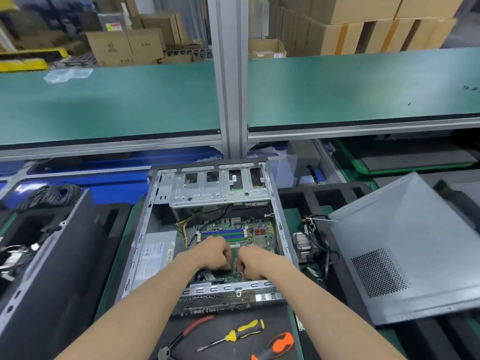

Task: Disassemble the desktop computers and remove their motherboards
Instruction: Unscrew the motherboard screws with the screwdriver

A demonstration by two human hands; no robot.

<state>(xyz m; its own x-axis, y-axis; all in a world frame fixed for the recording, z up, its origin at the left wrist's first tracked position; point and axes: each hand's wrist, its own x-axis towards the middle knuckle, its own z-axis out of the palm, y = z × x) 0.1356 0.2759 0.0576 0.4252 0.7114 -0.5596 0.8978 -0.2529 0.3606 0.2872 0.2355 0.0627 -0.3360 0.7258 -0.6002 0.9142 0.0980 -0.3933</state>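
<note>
Both hands, left (216,253) and right (253,261), are curled together down inside the open case (153,219), right on the motherboard (249,231) (what's pinched can't be made out); two screwdrivers (235,333) are seen just behind them

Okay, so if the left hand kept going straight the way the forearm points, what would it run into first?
The left hand points away from the person over the motherboard. Straight on, it would likely meet the blue and green memory slots first, then the metal drive cage. Depth is unclear, so it might pass above the slots.
</note>
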